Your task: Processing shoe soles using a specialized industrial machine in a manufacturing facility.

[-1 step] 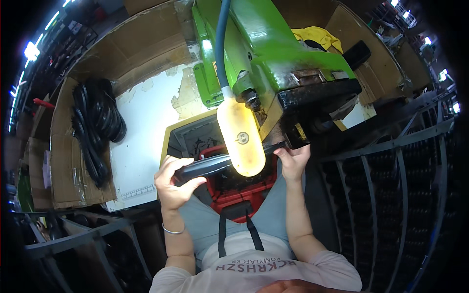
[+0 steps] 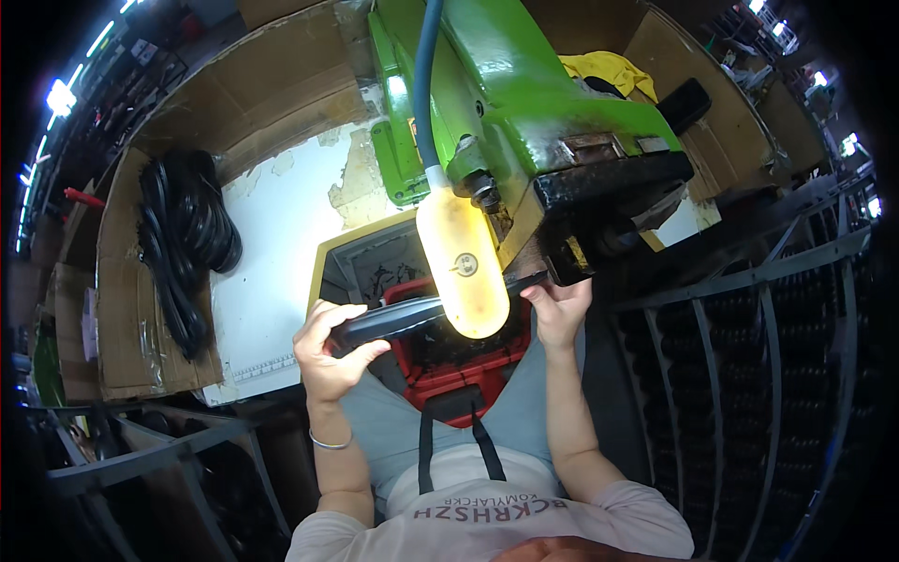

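Note:
A long, glossy black piece (image 2: 389, 323), smooth and slightly curved, stretches across in front of me under a green machine (image 2: 581, 122). My left hand (image 2: 323, 361) grips its left end, the fingers along the far edge and the thumb on the near one. At the other end, close below the machine's dark working head (image 2: 567, 258), my right hand (image 2: 560, 317) pinches the piece between thumb and fingers. A lit yellow-white lamp (image 2: 464, 272) on a blue-grey flexible arm covers its middle.
A red crate (image 2: 421, 375) with dark contents sits below, between my knees. Black strip-like pieces (image 2: 192, 229) lie piled at left against the cardboard wall (image 2: 122, 318). Metal racks (image 2: 768, 356) stand at both sides. A yellow cloth (image 2: 613, 70) lies behind the machine.
Both hands and the black piece have shifted very slightly to the left. My grip looks the same, and the machine and lamp have stayed put.

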Tool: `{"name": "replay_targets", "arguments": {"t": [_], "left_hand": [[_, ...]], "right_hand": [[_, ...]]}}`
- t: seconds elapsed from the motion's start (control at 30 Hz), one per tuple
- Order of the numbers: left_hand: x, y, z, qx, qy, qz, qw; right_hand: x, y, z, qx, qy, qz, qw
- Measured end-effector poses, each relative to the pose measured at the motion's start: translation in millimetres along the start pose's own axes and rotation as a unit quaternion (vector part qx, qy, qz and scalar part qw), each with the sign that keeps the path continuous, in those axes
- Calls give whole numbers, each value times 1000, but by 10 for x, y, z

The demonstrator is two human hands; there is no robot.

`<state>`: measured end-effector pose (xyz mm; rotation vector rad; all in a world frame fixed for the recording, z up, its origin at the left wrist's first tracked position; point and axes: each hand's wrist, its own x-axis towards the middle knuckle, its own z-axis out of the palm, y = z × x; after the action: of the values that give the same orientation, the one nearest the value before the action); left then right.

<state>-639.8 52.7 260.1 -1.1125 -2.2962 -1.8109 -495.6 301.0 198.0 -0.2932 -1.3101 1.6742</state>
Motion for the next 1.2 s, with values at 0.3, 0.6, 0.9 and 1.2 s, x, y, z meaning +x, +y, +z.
{"name": "replay_targets", "arguments": {"t": [0.3, 0.6, 0.9, 1.2], "left_hand": [[-246, -567, -165, -2, -29, -76, 997], [49, -18, 1059, 43, -34, 66, 996], [-293, -482, 1475, -183, -21, -66, 981], [-546, -560, 1938, -328, 120, -137, 927]], "right_hand": [[-101, 64, 292, -100, -5, -97, 990], [-145, 163, 225, -295, -14, -247, 923], [-40, 336, -145, -2, -63, 3, 998], [-417, 744, -561, 24, -21, 225, 974]]}}
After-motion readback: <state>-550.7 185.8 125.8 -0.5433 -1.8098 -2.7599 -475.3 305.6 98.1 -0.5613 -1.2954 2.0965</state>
